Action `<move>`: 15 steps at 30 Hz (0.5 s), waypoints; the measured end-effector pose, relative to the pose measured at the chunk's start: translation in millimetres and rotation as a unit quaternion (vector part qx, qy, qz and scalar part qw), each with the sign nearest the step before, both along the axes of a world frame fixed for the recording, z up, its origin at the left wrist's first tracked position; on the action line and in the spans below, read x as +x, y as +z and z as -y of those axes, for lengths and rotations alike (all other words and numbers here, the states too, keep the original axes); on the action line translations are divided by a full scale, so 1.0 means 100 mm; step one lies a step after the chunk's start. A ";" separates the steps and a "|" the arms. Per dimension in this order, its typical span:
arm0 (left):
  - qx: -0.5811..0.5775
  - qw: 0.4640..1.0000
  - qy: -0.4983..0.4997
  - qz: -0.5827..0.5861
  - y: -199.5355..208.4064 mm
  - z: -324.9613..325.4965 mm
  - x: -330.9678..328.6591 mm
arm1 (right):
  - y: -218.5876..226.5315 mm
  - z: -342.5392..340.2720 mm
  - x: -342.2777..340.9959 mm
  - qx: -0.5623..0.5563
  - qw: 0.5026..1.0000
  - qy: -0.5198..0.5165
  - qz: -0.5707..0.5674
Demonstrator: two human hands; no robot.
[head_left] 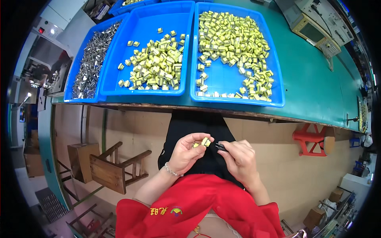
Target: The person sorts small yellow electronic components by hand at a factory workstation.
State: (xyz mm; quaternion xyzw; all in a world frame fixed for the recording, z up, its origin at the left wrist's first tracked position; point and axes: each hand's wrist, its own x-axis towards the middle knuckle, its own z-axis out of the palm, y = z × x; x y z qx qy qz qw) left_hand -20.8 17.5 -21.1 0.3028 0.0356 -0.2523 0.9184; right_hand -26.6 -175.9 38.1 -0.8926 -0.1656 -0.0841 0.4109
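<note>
My left hand (186,152) pinches a small yellow-wrapped block component (205,141) between thumb and fingers, held over my lap below the table edge. A beaded bracelet sits on that wrist. My right hand (238,158) is curled around a small dark tool (220,147) whose tip points at the component. On the green table above stand three blue trays: the right tray (278,79) and the middle tray (115,59) hold several of the same yellow components, and the left tray (73,75) holds small silvery metal pieces.
A wooden stool (113,168) and a cardboard box (81,158) stand on the floor at left. A red stool (311,139) sits under the table at right. Beige electronic instruments (317,27) rest on the table's far right. A grey machine (47,67) stands at left.
</note>
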 end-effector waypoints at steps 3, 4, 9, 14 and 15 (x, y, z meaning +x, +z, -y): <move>0.050 0.999 0.008 0.011 0.00 0.00 -0.02 | -0.02 -0.05 0.00 -0.009 1.000 0.008 0.003; 0.083 0.996 0.011 0.017 0.01 0.00 -0.02 | -0.03 -0.06 0.00 -0.012 1.000 0.007 0.007; 0.118 0.991 0.016 0.061 0.02 0.02 0.00 | -0.05 -0.04 0.00 -0.032 0.999 0.019 0.007; 0.150 0.983 0.012 0.108 -0.02 0.05 0.02 | -0.07 -0.02 0.01 -0.035 0.999 0.026 0.004; 0.162 0.979 0.006 0.123 -0.03 0.04 0.04 | -0.07 -0.02 0.02 -0.033 0.999 0.027 0.005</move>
